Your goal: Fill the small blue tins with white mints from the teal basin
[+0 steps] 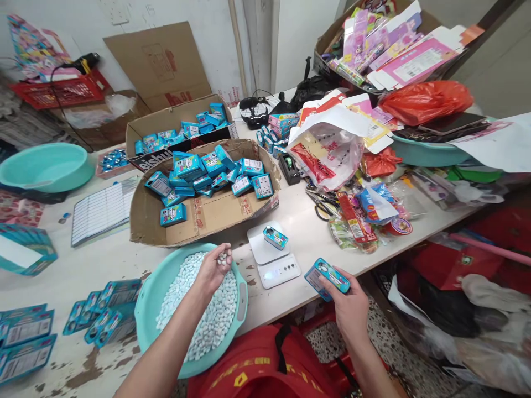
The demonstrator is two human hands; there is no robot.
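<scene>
Basin [143, 309] of white candies [211, 323], blue tin [327, 276]

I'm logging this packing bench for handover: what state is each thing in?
Left hand, closed on a few small white tablets.
Round turquoise plastic basin, upright, heaped with tablets.
Right hand, gripping a small blue rectangular tin.
White digital scale, display lit, second blue tin on its platform.
Brown cardboard box, open, blue packs inside.

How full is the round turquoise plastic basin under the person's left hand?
Well filled: small white tablets cover the whole bottom of the basin; the left hand holds some.
</scene>
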